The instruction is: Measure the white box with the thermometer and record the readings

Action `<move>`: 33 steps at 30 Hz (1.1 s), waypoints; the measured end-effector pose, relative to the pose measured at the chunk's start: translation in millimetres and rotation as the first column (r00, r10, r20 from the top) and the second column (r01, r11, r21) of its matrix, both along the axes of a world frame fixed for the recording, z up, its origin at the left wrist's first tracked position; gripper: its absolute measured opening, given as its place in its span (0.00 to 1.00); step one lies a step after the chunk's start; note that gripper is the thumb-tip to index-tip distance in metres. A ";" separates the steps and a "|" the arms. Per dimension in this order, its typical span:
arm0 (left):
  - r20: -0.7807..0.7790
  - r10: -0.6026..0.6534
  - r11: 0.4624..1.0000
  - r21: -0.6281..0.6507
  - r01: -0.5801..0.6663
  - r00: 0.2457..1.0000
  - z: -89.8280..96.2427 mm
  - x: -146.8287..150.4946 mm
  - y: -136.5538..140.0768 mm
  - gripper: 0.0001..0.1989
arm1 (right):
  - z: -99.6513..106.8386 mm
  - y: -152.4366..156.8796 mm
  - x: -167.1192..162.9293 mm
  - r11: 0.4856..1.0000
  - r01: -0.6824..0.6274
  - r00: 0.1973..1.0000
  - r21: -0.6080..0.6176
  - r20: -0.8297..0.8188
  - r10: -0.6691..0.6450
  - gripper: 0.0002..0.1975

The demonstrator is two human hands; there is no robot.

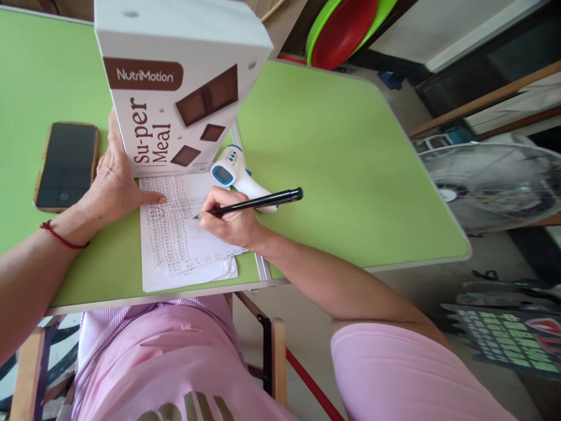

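My right hand (230, 219) grips a black pen (263, 202), its tip at the written lines on a sheet of paper (169, 234). Handwriting fills much of the sheet, and other papers lie beneath it. My left hand (116, 178) is spread, its thumb resting on the paper and its fingers along the left side of a white "NutriMotion Su-per Meal" box (175, 88). Part of those fingers is hidden behind the box, which stands upright at the paper's far edge. A white and blue infrared thermometer (239, 175) lies just beyond my right hand.
A phone (68, 166) in a brown-edged case lies left of my left hand on the green table (342, 175). Right of the table stands a fan (495, 187). Red and green basins (344, 32) are behind it, and a chair frame (276, 362) shows below.
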State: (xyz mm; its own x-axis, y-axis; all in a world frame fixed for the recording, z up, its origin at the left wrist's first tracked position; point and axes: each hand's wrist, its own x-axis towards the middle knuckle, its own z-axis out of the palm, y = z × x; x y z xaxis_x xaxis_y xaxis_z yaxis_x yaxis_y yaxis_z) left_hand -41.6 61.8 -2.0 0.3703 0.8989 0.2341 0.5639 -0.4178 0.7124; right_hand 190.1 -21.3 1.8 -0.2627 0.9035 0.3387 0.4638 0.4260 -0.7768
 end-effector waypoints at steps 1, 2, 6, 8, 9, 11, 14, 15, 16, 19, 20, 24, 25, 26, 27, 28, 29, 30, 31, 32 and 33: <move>-0.015 0.006 1.000 -0.015 -0.006 1.000 1.2 0.3 -0.4 0.67 | 0.0 0.2 0.0 1.000 0.002 1.000 0.012 -0.011 -0.001 0.08; -0.025 0.011 1.000 -0.029 -0.012 1.000 2.1 0.5 -0.7 0.67 | -0.1 0.4 0.0 1.000 0.003 1.000 0.020 -0.028 -0.002 0.09; -0.025 0.029 0.999 -0.045 -0.030 0.999 2.0 0.3 -0.8 0.69 | -1.8 0.5 0.4 1.000 0.007 0.997 0.000 -0.073 -0.007 0.10; -0.017 0.023 0.999 -0.026 -0.024 1.000 0.7 0.2 -0.5 0.69 | -2.8 0.2 0.7 1.000 0.007 0.998 -0.016 -0.060 -0.007 0.11; -0.013 0.018 1.000 -0.016 -0.018 1.000 0.1 0.2 -0.4 0.69 | -3.2 0.1 0.7 1.000 0.006 0.999 -0.026 -0.052 -0.007 0.11; -0.024 0.020 1.000 -0.020 -0.020 1.000 -0.6 0.3 -0.1 0.69 | -3.6 0.0 0.9 0.999 0.003 0.999 -0.042 -0.048 -0.005 0.11; -0.044 0.039 0.998 -0.052 -0.041 0.998 -0.8 -0.1 0.4 0.71 | -3.4 0.2 0.7 0.999 0.001 0.999 -0.045 -0.038 -0.002 0.11; -0.038 0.034 0.998 -0.050 -0.036 0.999 -0.7 -0.4 0.5 0.71 | -3.2 0.3 0.6 0.999 -0.001 0.999 -0.039 -0.036 0.000 0.11; -0.032 0.026 0.999 -0.042 -0.027 0.999 -0.6 -0.7 0.6 0.70 | -3.1 0.3 0.4 0.999 -0.003 0.999 -0.032 -0.035 0.002 0.11; -0.040 0.014 0.999 -0.042 -0.016 0.999 -0.2 -1.3 0.8 0.70 | -3.2 0.1 0.2 1.000 -0.005 1.000 -0.031 -0.025 0.004 0.10; -0.044 0.016 0.999 -0.049 -0.018 0.999 -0.1 -1.4 0.8 0.70 | -3.5 0.0 0.3 0.999 -0.003 1.000 -0.039 -0.020 0.003 0.10; -0.027 0.009 0.999 -0.047 -0.010 1.000 -0.4 -0.9 0.7 0.70 | -4.6 0.0 1.4 0.998 -0.002 1.000 -0.067 -0.020 0.001 0.10; -0.028 0.008 0.999 -0.046 -0.009 1.000 -0.6 -0.9 0.6 0.70 | -4.6 0.0 1.5 0.998 -0.004 1.000 -0.067 -0.022 0.003 0.10; -0.029 0.010 0.999 -0.045 -0.011 1.000 -0.7 -1.0 0.7 0.70 | -4.5 0.0 1.6 0.998 -0.006 1.000 -0.063 -0.021 0.005 0.10; -0.031 0.011 0.999 -0.045 -0.012 0.999 -0.9 -1.2 0.7 0.70 | -4.2 0.0 1.5 0.998 -0.007 1.000 -0.057 -0.020 0.006 0.10; -0.034 0.011 0.999 -0.046 -0.012 0.999 -1.0 -1.4 0.8 0.71 | -3.8 0.0 1.3 0.999 -0.009 1.000 -0.048 -0.020 0.008 0.10; -0.036 0.010 0.999 -0.048 -0.012 0.999 -1.1 -1.7 1.0 0.71 | -3.2 0.0 1.1 0.999 -0.010 1.000 -0.039 -0.025 0.009 0.10; -0.038 0.009 0.999 -0.050 -0.011 0.999 -1.2 -2.0 1.2 0.71 | -2.7 0.0 0.9 0.999 -0.012 0.999 -0.029 -0.034 0.011 0.10; -0.038 0.008 0.999 -0.053 -0.010 0.999 -1.3 -2.3 1.3 0.72 | -2.0 0.0 1.0 1.000 -0.013 0.999 -0.020 -0.043 0.012 0.10; -0.036 0.009 0.998 -0.055 -0.010 0.999 -1.4 -2.4 1.4 0.72 | -1.4 0.3 1.4 1.000 -0.010 0.999 -0.008 -0.047 0.010 0.10; -0.032 0.008 0.999 -0.053 -0.010 0.999 -1.4 -2.4 1.4 0.72 | -0.7 0.8 2.2 1.000 -0.008 0.999 0.010 -0.039 0.008 0.10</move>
State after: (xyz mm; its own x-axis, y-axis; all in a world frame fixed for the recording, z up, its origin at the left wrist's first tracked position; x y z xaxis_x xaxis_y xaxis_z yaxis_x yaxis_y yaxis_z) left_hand -43.9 63.2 -3.4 0.3687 0.9131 0.1740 0.5904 -0.3746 0.7149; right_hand 192.3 -20.5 1.1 -0.2563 0.8981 0.3574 0.4300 0.4371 -0.7900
